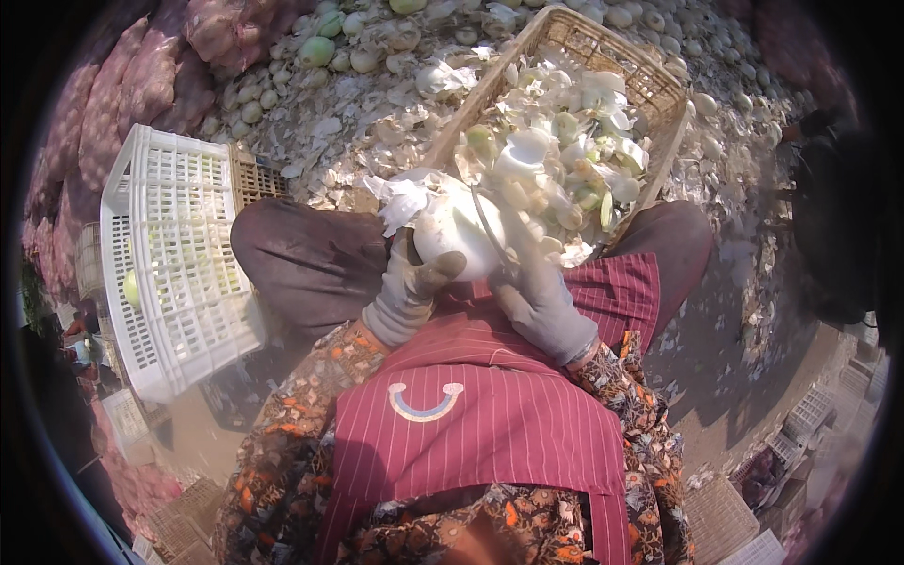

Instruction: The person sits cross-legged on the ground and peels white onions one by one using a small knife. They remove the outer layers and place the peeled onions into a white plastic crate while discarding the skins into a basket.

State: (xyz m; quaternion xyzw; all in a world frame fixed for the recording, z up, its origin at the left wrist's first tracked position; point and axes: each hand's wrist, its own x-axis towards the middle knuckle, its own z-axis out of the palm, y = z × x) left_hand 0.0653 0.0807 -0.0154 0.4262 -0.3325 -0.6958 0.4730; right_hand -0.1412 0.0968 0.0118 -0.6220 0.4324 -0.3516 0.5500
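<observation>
A large white onion (pixel 459 229) with loose papery skin on its upper left side is between my gloved hands, above my lap. My left hand (pixel 417 279) grips it from the lower left, the thumb against its front. My right hand (pixel 533 293) is shut on a curved tool (pixel 487 222), seemingly a sickle-like knife with a thin dark blade, which lies along the onion's right side. The tool's handle is hidden in the glove. Just beyond, a tan plastic crate (pixel 487 85) full of onion skins and trimmings (pixel 565 155) stands tilted between my knees.
A white plastic crate (pixel 187 247) with pale green onions stands left of my knee. Pink mesh sacks (pixel 134 92) of onions are piled at the upper left. Loose onions (pixel 318 51) and skins cover the ground ahead. A dark-clothed person (pixel 840 219) is at the far right.
</observation>
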